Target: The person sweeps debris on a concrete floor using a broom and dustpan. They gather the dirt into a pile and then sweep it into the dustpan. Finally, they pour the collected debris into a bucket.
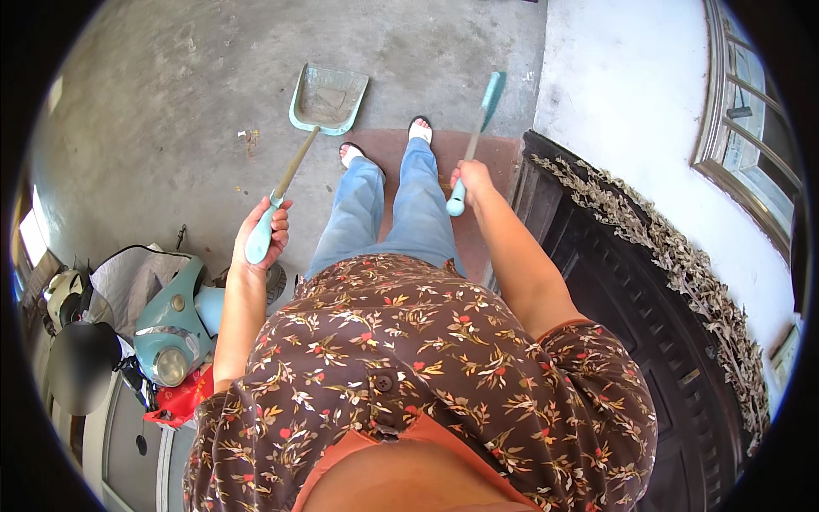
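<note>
My left hand (pixel 262 233) is closed around the light-blue grip of a long-handled dustpan (pixel 329 96). The pan lies on the concrete floor ahead of my feet, with greyish dirt or stains on its inside. My right hand (pixel 472 179) grips a long handle with a light-blue end, seemingly a broom (pixel 491 96), held to the right of my legs. Its far end is light blue, with a darker green edge beside it; the bristles are hard to make out. A few yellowish scraps (pixel 251 142) and a small white bit lie on the floor left of the dustpan handle.
A light-blue scooter (pixel 163 320) with a red bag (pixel 185 397) stands at the left. To the right are a dark panelled door (pixel 614 288), a strand of dried leaves (pixel 678 256), a white wall (pixel 614 70) and a barred window (pixel 755 121). Reddish flooring lies under my feet.
</note>
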Tool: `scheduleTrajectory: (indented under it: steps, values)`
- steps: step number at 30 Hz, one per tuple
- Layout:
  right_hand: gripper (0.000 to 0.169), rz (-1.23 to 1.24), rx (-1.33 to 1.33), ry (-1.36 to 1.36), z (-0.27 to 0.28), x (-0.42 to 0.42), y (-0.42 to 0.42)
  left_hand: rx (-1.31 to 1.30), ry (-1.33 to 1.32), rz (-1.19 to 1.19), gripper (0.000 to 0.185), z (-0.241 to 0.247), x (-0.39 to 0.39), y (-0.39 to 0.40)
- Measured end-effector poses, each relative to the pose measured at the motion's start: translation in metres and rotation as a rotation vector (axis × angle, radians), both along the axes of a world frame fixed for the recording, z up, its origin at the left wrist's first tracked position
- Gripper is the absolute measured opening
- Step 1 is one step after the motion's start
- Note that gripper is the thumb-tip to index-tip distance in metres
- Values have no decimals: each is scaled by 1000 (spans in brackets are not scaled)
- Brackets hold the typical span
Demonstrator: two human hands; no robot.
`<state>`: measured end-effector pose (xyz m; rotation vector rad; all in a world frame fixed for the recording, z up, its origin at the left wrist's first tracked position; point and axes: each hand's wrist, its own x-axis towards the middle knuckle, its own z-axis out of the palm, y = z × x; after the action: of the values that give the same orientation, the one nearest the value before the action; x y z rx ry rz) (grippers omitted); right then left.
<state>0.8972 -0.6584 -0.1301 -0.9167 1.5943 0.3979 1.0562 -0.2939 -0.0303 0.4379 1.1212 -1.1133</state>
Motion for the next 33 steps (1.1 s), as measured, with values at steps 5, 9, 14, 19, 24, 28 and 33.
scheduleTrajectory:
  steps: [5,9,14,19,24,28,33]
  values:
    - [7,78,293,-217,20,95,107,34,11,65,41,11,-7,30]
    - [6,78,517,-333,34,156,105,64,6,206,41,22,-10,47]
    - [21,391,229,-254,41,110,86,110,-18,283,36,18,-6,90]
    - [15,169,-10,-80,67,10,54,84,-34,295,37,6,-7,124]
    - [4,-8,-153,150,31,-46,9,52,-46,290,38,1,-1,142]
    - [8,-383,80,85,-38,-38,-18,53,-44,277,38,-3,-8,154]
    - [5,-174,155,-37,-9,96,159,78,-25,283,38,8,-19,165]
